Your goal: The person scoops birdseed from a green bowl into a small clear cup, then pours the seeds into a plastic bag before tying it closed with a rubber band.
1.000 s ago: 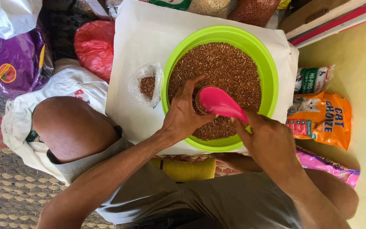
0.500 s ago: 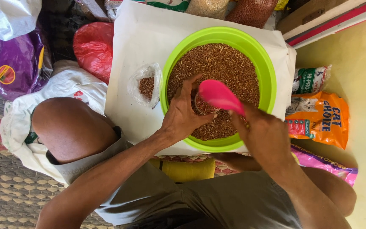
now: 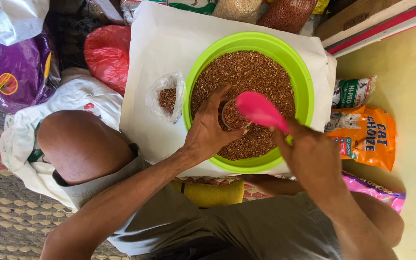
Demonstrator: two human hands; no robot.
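Observation:
A lime-green round basin [image 3: 298,72] full of brown grain [image 3: 253,72] sits on a white sack [image 3: 160,43]. My left hand [image 3: 208,127] grips a small clear cup [image 3: 233,117] set in the grain, filled to its rim with the same grain. My right hand [image 3: 309,156] holds a pink scoop [image 3: 261,110], tilted with its back upward, just right of and above the cup's mouth. The scoop's hollow side is hidden.
A small clear bag of grain [image 3: 168,97] lies left of the basin. Red [image 3: 107,53], purple [image 3: 15,67] and white [image 3: 10,19] bags crowd the left. Orange [image 3: 369,137] and green-white [image 3: 355,91] pet-food packets lie right. My bare knee [image 3: 80,144] is at lower left.
The pink scoop has shifted right and lifted off the cup, uncovering the cup's filled mouth. My left hand has stayed on the cup.

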